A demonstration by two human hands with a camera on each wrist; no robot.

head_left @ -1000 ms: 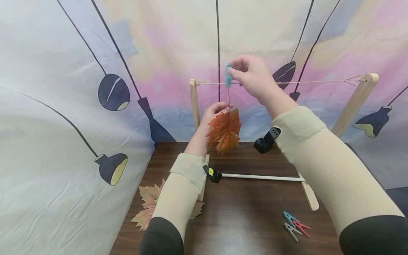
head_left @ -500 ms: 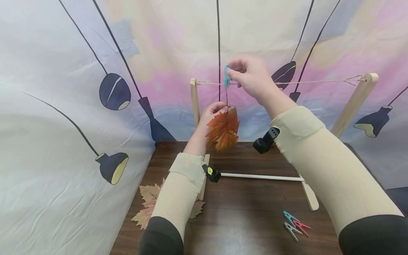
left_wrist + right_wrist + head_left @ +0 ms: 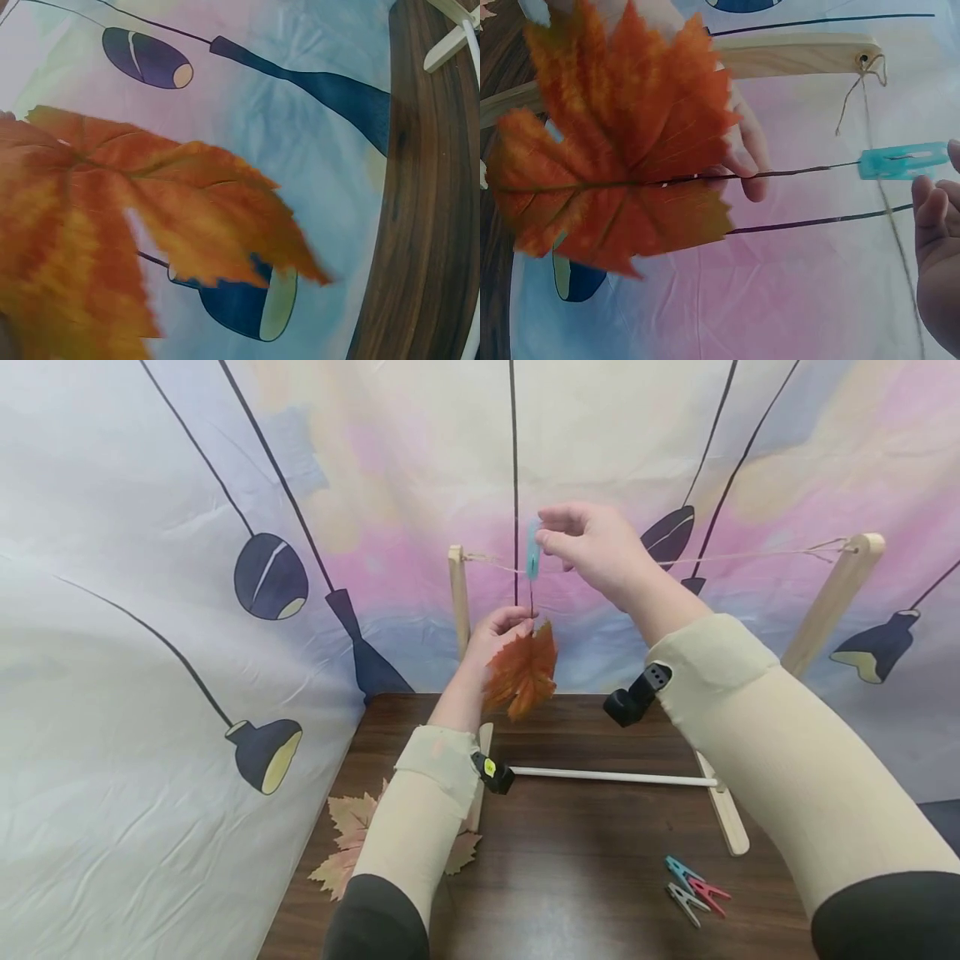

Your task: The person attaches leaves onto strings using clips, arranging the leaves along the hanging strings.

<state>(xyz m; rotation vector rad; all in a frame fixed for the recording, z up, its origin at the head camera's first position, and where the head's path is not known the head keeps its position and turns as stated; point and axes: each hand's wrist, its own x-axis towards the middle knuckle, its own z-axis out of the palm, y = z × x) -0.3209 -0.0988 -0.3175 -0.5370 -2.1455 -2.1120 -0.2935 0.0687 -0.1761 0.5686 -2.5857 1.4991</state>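
Note:
An orange-red artificial maple leaf (image 3: 522,672) hangs by its thin dark stem, which my left hand (image 3: 497,639) pinches just above the blade. A light-blue clothespin (image 3: 533,553) stands upright on the twine line (image 3: 891,217), its jaws closed at the stem's top end. At the clothespin's upper legs is my right hand (image 3: 596,543), thumb and index finger spread apart, their tips right at the legs. In the right wrist view those fingertips (image 3: 930,196) show beside the clothespin's free end. The leaf fills much of the left wrist view and hides the left fingers there.
The twine runs between two wooden posts (image 3: 832,606) joined low down by a white rod (image 3: 615,776). Blue, red and grey clothespins (image 3: 686,906) lie on the dark wooden table (image 3: 570,877) at right. Paler leaves (image 3: 348,835) lie at left, partly under the left forearm.
The clothespin, leaf and left hand have come down a little, and the twine now dips at the clothespin. The right thumb and index finger have spread and sit higher along its legs.

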